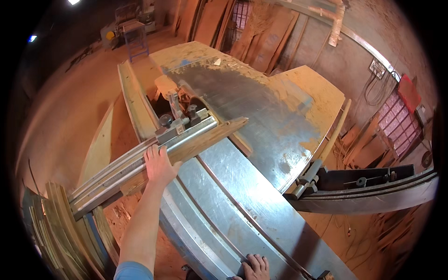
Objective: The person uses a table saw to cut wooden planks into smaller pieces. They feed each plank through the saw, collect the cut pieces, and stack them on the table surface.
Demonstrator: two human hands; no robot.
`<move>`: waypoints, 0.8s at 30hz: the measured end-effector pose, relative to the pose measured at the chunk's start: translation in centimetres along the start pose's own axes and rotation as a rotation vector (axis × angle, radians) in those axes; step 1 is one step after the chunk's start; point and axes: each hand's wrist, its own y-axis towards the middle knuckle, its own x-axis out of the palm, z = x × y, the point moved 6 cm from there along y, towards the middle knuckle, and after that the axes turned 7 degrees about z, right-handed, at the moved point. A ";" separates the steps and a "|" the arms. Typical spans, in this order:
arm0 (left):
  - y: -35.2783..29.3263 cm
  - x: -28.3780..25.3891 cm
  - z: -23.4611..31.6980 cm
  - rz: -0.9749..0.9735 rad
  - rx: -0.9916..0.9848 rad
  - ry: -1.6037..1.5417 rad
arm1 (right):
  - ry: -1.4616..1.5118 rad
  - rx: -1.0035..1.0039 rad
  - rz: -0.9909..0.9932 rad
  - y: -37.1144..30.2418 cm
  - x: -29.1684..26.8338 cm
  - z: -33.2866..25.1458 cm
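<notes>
Left arm reaching in now, blue sleeve (134, 270) at the lower edge, and the left hand (161, 167) is down on the work. Its fingers lie over the long metal rail (112, 175), the palm comes across the wooden plank (205, 140), and the thumb sticks out to the right; whether it grips the plank or simply presses on it, I can't tell. The plank runs along the near side of the rail, slanting across the metal table (233, 163), its rough far end pointing up and right.

Down at the lower edge, here's the right hand (255, 268), cut off by the frame, resting on the metal table, fingers loosely open and slightly bent, nothing seen in its grasp. Long grooves run down the metal beside it.

Just past the left hand, a clamp block with a black knob (165, 120) sits on the rail. Beyond that spreads a wide dark tabletop (219, 91), its far and right sides coated in sawdust (319, 91). Over at lower left, wood strips (58, 224) stand bunched near the rail's end. Against the back wall lean tall boards (268, 44), and a red cloth (409, 93) hangs at far right.
</notes>
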 end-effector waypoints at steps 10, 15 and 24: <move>0.6 0.6 0.1 -0.021 -0.008 0.019 | 0.337 -0.305 0.296 26.3 3.5 -4.5; 0.9 0.7 0.5 -0.017 -0.003 0.039 | 0.458 -0.129 0.391 38.0 8.9 -4.9; 1.4 2.0 -1.2 0.050 0.038 0.047 | 0.328 -0.179 0.437 40.2 12.9 -6.3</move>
